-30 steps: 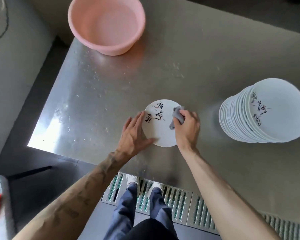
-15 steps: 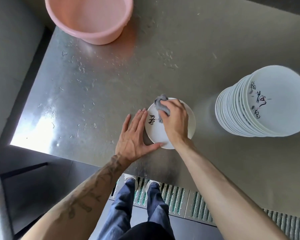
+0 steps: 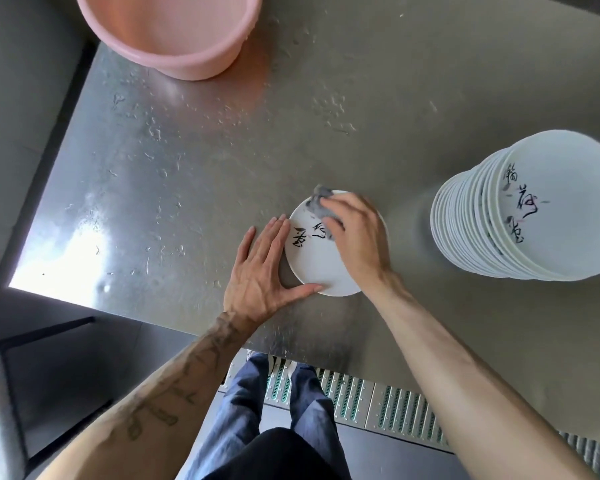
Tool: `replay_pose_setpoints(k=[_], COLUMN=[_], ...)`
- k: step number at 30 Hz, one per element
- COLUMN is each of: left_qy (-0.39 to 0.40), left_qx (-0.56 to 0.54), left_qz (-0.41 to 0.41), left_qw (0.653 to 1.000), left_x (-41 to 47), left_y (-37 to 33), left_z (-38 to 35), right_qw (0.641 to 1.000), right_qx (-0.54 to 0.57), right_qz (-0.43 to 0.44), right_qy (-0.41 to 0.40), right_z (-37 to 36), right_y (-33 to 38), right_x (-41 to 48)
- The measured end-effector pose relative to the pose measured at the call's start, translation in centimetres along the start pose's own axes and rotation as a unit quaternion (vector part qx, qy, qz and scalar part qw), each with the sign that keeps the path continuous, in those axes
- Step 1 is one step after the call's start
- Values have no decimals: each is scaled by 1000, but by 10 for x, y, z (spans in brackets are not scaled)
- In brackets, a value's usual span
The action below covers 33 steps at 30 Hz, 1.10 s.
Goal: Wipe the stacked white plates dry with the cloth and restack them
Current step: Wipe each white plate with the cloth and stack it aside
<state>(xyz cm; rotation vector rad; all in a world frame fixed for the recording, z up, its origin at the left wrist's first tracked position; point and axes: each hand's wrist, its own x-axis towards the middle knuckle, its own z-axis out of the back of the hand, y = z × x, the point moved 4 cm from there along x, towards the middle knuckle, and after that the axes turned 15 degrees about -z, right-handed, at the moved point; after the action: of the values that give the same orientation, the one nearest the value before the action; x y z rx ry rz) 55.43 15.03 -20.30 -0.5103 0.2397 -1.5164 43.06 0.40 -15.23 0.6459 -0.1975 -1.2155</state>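
A single white plate (image 3: 321,268) with black brush lettering lies flat on the steel table near its front edge. My left hand (image 3: 262,271) rests against the plate's left rim, fingers straight, thumb along the near rim. My right hand (image 3: 355,237) grips a small grey cloth (image 3: 321,204) and presses it on the far part of the plate; the hand is blurred and covers much of the plate's right half. A tall stack of white plates (image 3: 530,209) with the same lettering stands at the right, leaning toward the right.
A pink plastic basin (image 3: 174,32) stands at the table's far left. The steel table (image 3: 194,161) carries scattered water marks; its left edge and front edge are close to my hands. A floor drain grate (image 3: 388,400) runs below the front edge.
My right hand has swept the cloth from the plate's right side to its far left, then across the far part. My left hand has stayed at the left rim.
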Motion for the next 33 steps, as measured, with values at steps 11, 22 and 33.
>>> replay_pose_setpoints(k=[11, 22, 33], left_qy=[-9, 10, 11], left_qx=[3, 5, 14], left_qz=[-10, -11, -12], left_qw=[1000, 1000, 1000], left_x=[1, 1, 1], left_y=[1, 2, 0], left_z=[-1, -2, -1], right_qw=[999, 997, 994], right_qx=[25, -13, 39], right_qz=[-36, -48, -87], right_qy=[22, 65, 55], right_z=[-11, 11, -3], right_y=[10, -32, -20], right_x=[-16, -68, -70])
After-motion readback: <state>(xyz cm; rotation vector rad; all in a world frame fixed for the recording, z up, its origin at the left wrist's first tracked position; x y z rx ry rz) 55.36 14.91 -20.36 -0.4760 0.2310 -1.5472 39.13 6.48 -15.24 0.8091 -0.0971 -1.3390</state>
